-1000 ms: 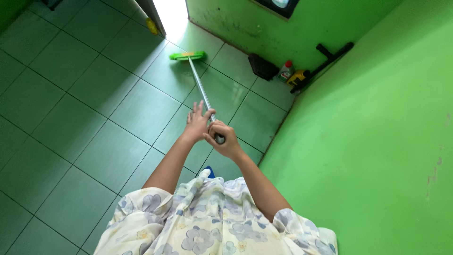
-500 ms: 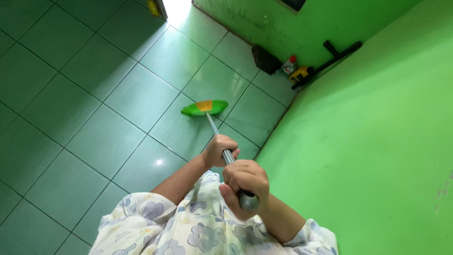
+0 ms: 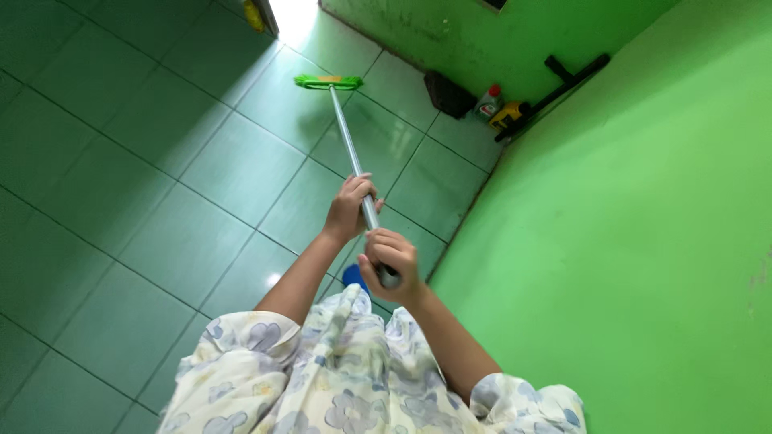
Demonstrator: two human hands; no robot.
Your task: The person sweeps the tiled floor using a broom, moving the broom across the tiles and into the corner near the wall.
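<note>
I hold a broom with a long metal handle (image 3: 347, 141) and a green and yellow head (image 3: 327, 82) that rests on the green tiled floor (image 3: 161, 193) far ahead, near the bright doorway. My left hand (image 3: 349, 207) grips the handle partway down. My right hand (image 3: 391, 257) is closed around the handle's top end, close to my floral shirt.
A green wall (image 3: 627, 241) runs along my right. In the far corner stand a dark box (image 3: 449, 93), a small bottle with a red cap (image 3: 487, 103), a yellow object (image 3: 510, 114) and a black T-shaped tool (image 3: 563, 80) leaning on the wall. A yellow item (image 3: 256, 14) lies by the doorway.
The broom head has gone from close in front of me out to the far floor near the doorway. Both arms have stretched forward with the handle.
</note>
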